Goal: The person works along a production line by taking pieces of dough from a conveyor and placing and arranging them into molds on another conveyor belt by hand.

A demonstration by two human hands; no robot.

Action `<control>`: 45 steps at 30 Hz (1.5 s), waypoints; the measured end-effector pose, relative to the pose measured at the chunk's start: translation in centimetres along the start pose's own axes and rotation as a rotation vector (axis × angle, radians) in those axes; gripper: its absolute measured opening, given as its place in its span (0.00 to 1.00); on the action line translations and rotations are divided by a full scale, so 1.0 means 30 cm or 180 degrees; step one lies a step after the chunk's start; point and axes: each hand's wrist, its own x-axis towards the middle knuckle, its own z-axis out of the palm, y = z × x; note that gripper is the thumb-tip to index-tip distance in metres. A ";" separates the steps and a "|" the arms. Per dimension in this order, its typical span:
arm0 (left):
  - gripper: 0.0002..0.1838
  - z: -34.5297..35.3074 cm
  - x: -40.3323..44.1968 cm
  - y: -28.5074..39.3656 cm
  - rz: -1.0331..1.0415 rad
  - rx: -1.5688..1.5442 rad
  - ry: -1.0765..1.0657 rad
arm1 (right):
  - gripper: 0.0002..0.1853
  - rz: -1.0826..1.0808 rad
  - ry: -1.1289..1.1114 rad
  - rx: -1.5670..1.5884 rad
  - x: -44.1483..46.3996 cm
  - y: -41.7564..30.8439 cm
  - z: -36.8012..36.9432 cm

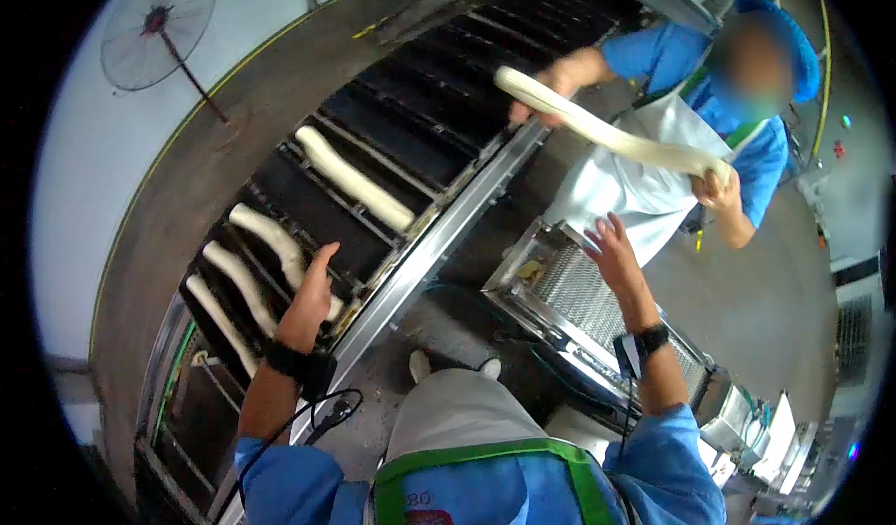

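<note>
My left hand (312,294) is over the dark conveyor (392,119), fingers stretched out and holding nothing. It partly covers a long pale roll, perhaps dough (271,231); I cannot tell whether they touch. Two similar rolls, a second pale roll (241,282) and a third pale roll (222,320), lie side by side to its left. Farther up the belt rests another pale roll (355,182). My right hand (616,256) is spread open in the air above a metal mesh conveyor (583,292), with nothing in it.
Across from me a co-worker (691,124) in blue, with a white apron, holds a long pale roll (616,138) in both hands. The dark conveyor has a metal side rail (439,231) and crossbars. A large fan (159,21) stands at the upper left.
</note>
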 end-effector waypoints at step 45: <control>0.09 -0.742 0.183 0.110 0.2582 0.6093 0.0167 | 0.15 0.0995 -0.1846 -0.1350 -0.147 0.010 0.278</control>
